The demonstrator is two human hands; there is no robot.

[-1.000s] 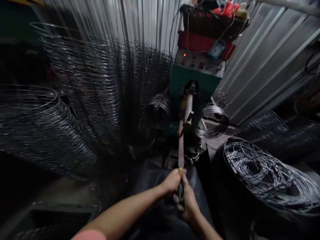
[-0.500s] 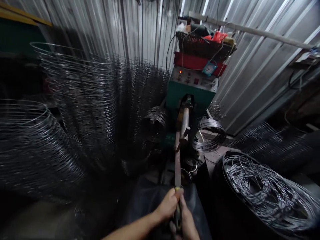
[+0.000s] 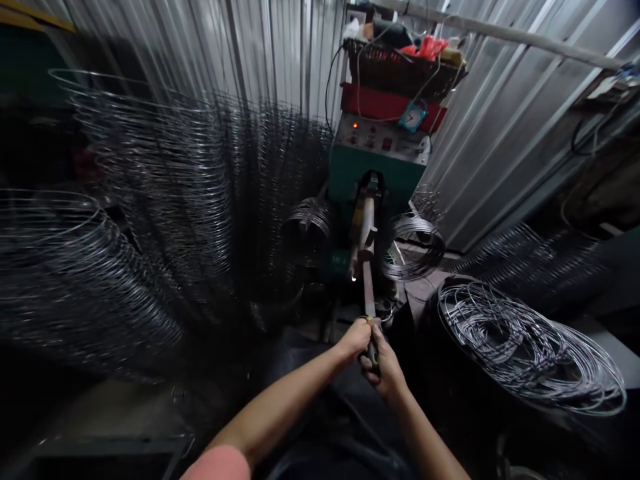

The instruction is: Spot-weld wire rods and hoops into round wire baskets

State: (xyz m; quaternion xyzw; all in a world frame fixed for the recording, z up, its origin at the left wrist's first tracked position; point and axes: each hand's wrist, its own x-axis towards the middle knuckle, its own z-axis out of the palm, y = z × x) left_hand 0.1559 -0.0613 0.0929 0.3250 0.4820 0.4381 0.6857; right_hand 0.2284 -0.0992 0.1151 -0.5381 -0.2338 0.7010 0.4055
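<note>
Both of my hands are closed around a flat file, whose long grey blade points away from me. At the root of the blade, my left hand grips by the yellow collar. My right hand wraps the dark handle just behind it. The blade's far end reaches under a metal bar that sticks out of a green machine; whether they touch I cannot tell.
Coiled wire rings stand in tall stacks on the left. Smaller wire coils hang beside the bar. A large heap of loose wire lies at right. A basket and a blue clock are on the machine.
My hands and the file have moved forward, away from my body, and slightly right. The far part of the blade has slid behind the bar's end. The view has tilted a little.
</note>
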